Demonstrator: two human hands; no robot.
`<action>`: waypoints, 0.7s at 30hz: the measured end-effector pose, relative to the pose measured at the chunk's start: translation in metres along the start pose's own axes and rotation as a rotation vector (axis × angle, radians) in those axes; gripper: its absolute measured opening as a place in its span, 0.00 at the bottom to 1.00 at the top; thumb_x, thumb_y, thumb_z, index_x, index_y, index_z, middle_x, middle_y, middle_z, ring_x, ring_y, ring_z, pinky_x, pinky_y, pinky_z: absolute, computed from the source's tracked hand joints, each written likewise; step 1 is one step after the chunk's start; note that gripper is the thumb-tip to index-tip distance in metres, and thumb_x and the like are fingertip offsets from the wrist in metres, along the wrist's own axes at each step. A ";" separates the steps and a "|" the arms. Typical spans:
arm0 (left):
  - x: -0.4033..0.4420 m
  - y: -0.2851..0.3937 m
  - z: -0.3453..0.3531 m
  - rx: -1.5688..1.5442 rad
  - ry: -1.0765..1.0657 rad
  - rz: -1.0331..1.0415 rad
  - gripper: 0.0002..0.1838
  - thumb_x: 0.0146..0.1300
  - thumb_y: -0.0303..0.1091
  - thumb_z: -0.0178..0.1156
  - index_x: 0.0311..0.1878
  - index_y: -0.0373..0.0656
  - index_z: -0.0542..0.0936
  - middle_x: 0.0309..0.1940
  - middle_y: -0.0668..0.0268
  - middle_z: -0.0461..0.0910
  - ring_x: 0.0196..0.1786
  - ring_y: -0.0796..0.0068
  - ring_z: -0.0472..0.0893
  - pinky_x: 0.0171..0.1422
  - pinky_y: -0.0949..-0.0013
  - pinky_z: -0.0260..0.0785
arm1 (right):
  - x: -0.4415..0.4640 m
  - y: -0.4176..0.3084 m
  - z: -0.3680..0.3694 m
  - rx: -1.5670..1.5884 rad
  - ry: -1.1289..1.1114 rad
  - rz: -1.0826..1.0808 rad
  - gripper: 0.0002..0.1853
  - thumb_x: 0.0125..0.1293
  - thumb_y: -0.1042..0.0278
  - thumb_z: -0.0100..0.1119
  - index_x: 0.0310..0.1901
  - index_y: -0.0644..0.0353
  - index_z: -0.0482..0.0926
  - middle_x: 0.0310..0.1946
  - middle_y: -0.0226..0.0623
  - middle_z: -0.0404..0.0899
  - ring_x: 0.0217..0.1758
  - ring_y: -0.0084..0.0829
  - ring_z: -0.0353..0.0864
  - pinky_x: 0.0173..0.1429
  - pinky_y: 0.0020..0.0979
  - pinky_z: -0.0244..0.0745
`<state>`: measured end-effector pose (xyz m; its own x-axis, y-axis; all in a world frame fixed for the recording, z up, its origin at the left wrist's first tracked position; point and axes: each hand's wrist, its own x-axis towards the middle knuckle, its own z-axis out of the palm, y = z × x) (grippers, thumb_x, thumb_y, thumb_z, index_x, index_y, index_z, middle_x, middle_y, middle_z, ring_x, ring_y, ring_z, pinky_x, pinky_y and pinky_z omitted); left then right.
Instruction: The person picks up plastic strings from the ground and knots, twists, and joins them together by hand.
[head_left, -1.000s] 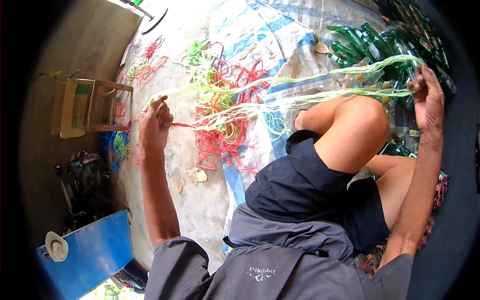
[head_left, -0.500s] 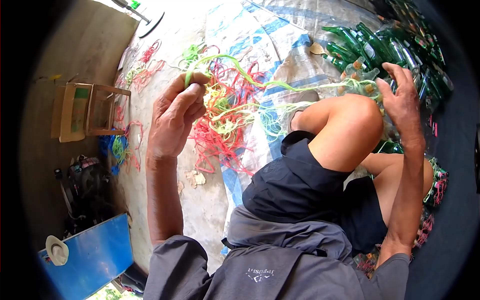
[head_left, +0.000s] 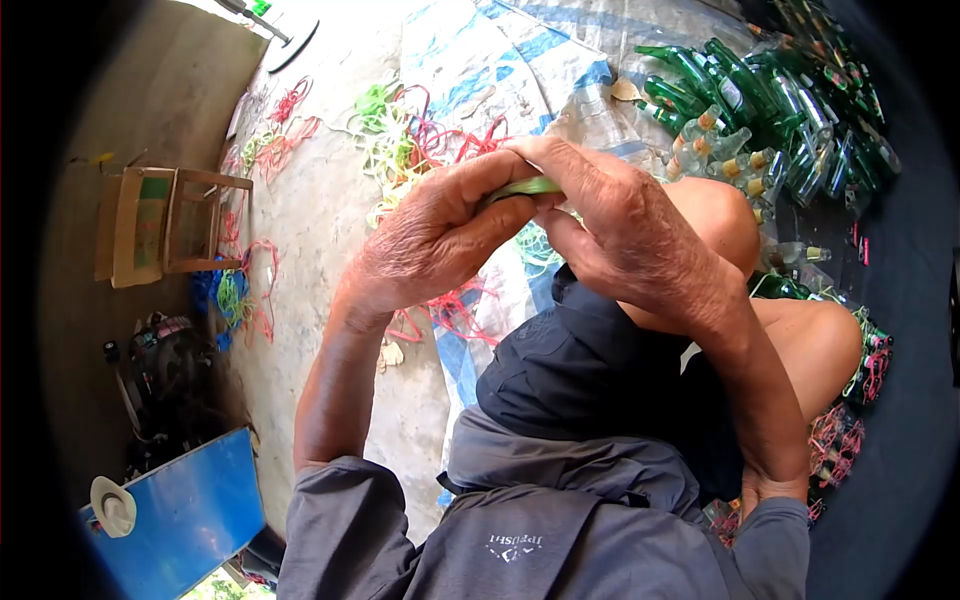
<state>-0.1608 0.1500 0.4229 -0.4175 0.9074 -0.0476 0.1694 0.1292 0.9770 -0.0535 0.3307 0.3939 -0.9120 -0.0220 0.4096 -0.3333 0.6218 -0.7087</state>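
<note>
My left hand (head_left: 440, 235) and my right hand (head_left: 635, 230) meet in front of me, fingertips together. Between them shows a short piece of light green cord (head_left: 532, 186), pinched by the left thumb and fingers. The right fingers close on the cord's other end, mostly hidden behind the hand. Past my hands, a tangle of red and green cords (head_left: 390, 140) lies on the floor and a white-and-blue sheet (head_left: 480, 60), partly covered by my hands.
Green bottles (head_left: 740, 85) and clear bottles (head_left: 700, 140) lie at the upper right. Netted bottles (head_left: 835, 445) are at my right side. A wooden frame (head_left: 207, 220), a cardboard box (head_left: 140, 228) and a blue board (head_left: 200, 510) stand at the left.
My hands, far apart with long green cords stretched between them, have come together close in front of me. The long stretched strands no longer show.
</note>
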 end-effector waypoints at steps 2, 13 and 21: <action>-0.002 -0.007 -0.007 -0.022 -0.004 -0.045 0.10 0.77 0.27 0.57 0.55 0.33 0.79 0.37 0.74 0.77 0.36 0.89 0.70 0.39 0.79 0.65 | -0.004 0.008 0.012 -0.002 0.012 0.058 0.14 0.68 0.78 0.59 0.54 0.64 0.77 0.31 0.52 0.81 0.34 0.52 0.83 0.40 0.42 0.76; -0.025 -0.111 -0.011 0.008 0.265 -0.097 0.15 0.68 0.28 0.67 0.57 0.41 0.81 0.46 0.66 0.83 0.50 0.78 0.82 0.58 0.65 0.75 | -0.008 0.007 0.000 0.324 0.010 0.296 0.08 0.72 0.71 0.62 0.37 0.68 0.81 0.23 0.41 0.76 0.26 0.27 0.73 0.34 0.32 0.70; -0.064 -0.201 0.002 0.540 0.677 -0.149 0.14 0.65 0.32 0.73 0.47 0.37 0.80 0.40 0.66 0.82 0.41 0.80 0.80 0.45 0.72 0.74 | -0.015 0.011 -0.009 0.266 0.013 0.312 0.06 0.72 0.74 0.62 0.43 0.69 0.83 0.30 0.33 0.81 0.35 0.20 0.79 0.41 0.26 0.73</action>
<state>-0.1660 0.0666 0.2291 -0.8800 0.4558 0.1340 0.3984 0.5543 0.7308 -0.0409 0.3452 0.3849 -0.9765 0.1471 0.1576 -0.0928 0.3731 -0.9231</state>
